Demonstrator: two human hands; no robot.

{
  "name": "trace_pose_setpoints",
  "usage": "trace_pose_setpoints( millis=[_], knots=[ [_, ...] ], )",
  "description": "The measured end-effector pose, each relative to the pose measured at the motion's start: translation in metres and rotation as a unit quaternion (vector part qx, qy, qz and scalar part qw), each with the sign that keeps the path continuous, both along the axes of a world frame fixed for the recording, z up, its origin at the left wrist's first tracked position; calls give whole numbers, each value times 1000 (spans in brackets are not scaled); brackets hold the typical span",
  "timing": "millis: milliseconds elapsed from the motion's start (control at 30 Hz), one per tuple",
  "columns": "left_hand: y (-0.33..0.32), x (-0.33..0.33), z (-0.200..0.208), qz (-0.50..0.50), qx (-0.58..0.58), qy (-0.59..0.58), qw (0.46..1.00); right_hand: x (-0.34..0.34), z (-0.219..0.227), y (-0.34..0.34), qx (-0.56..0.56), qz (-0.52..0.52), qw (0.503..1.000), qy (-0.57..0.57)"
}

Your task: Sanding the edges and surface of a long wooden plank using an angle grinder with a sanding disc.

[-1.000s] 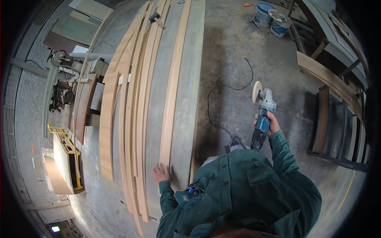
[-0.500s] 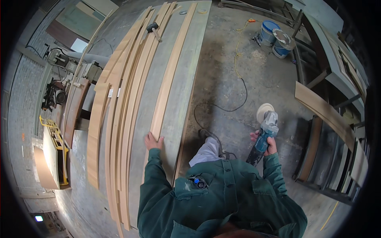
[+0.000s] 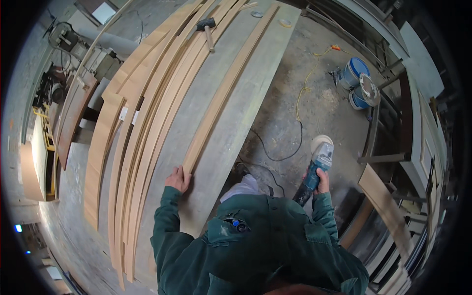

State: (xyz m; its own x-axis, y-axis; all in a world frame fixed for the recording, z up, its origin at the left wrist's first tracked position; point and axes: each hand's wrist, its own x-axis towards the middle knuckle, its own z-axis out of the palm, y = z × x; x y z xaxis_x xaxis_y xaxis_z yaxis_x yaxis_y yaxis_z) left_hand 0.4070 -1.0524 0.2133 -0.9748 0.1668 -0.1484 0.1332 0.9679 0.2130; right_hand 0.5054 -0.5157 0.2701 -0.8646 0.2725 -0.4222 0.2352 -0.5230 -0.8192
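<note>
My left hand [image 3: 179, 179] is closed on the near end of a long wooden strip [image 3: 230, 81], which lies by itself along a grey board-topped table [image 3: 223, 118]. In my right hand [image 3: 322, 181] is a teal and black angle grinder [image 3: 311, 174], held beside my body over the floor. The grinder carries a round pale disc [image 3: 322, 142] at its far end. To the strip's left lies a bundle of several long wooden strips [image 3: 162, 105]. A black-headed mallet [image 3: 208, 33] rests across the far part of that bundle.
A dark cable [image 3: 282, 158] and a yellow cord [image 3: 306, 88] run over the floor. Two blue buckets [image 3: 355, 73] stand at the far right. On the right a metal rack [image 3: 386, 158] holds boards, with a curved wooden panel [image 3: 387, 211] sticking out. Machinery [image 3: 73, 44] stands at the far left.
The view has swung, shifting the table and floor in the picture. The strip in my left hand now shows a darker face upward. My right hand keeps its hold on the grinder.
</note>
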Motion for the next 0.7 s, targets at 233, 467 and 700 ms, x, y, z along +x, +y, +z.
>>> trace_pose_setpoints(
  millis=[233,467,700],
  knots=[
    [-2,5,1,69,12,-9,997,-147,19,-10,107,135,985,29],
    [13,-7,0,221,34,36,974,-318,22,-17,566,324,738,172],
    [68,-71,-3,244,68,36,967,-430,-24,-36,613,531,506,294]
  ],
)
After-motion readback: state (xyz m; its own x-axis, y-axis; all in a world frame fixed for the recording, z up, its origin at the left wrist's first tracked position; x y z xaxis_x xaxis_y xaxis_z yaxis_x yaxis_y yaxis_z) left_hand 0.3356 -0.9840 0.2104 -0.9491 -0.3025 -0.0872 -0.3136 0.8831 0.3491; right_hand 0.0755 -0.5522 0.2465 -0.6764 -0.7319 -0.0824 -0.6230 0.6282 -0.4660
